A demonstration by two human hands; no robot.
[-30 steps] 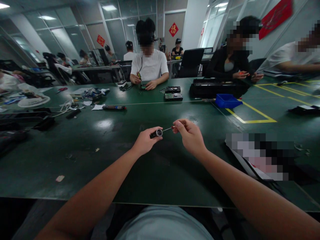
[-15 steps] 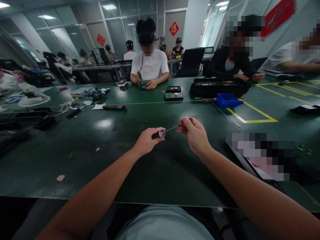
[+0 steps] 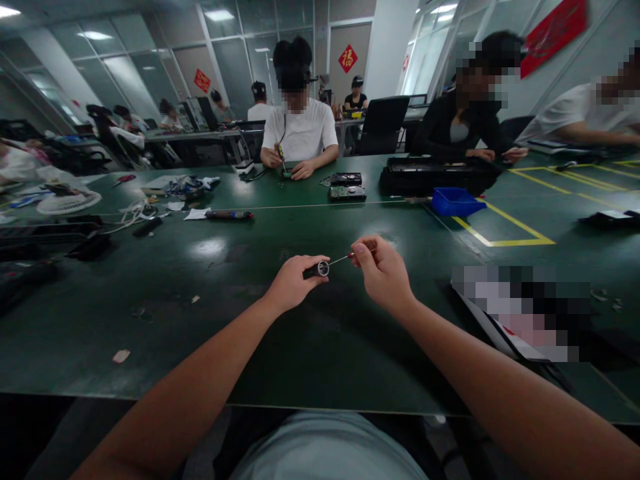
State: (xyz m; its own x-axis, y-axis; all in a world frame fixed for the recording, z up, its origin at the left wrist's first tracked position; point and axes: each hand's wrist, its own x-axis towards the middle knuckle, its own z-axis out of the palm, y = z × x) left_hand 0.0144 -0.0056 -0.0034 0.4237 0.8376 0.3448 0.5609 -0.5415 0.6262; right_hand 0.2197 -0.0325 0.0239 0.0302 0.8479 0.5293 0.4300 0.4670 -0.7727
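Thumb and fingers of my left hand (image 3: 296,281) grip a small black cylindrical part (image 3: 317,269) with a pale round end facing me. My right hand (image 3: 384,275) is closed around the red handle of a screwdriver (image 3: 340,259). Its thin metal shaft points left and its tip meets the round end of the cylindrical part. Both hands are above the green table (image 3: 320,347). The inner detail of the round end is too small to make out.
Across the table a person in a white shirt (image 3: 310,127) works on a small board. Ahead lie two drives (image 3: 348,193), a blue bin (image 3: 457,201), a long black housing (image 3: 440,177) and a pen-like tool (image 3: 229,215). A pixelated item lies at right.
My right hand has shifted slightly left and turned, so more of the red handle shows and less of the shaft. My left hand has barely moved.
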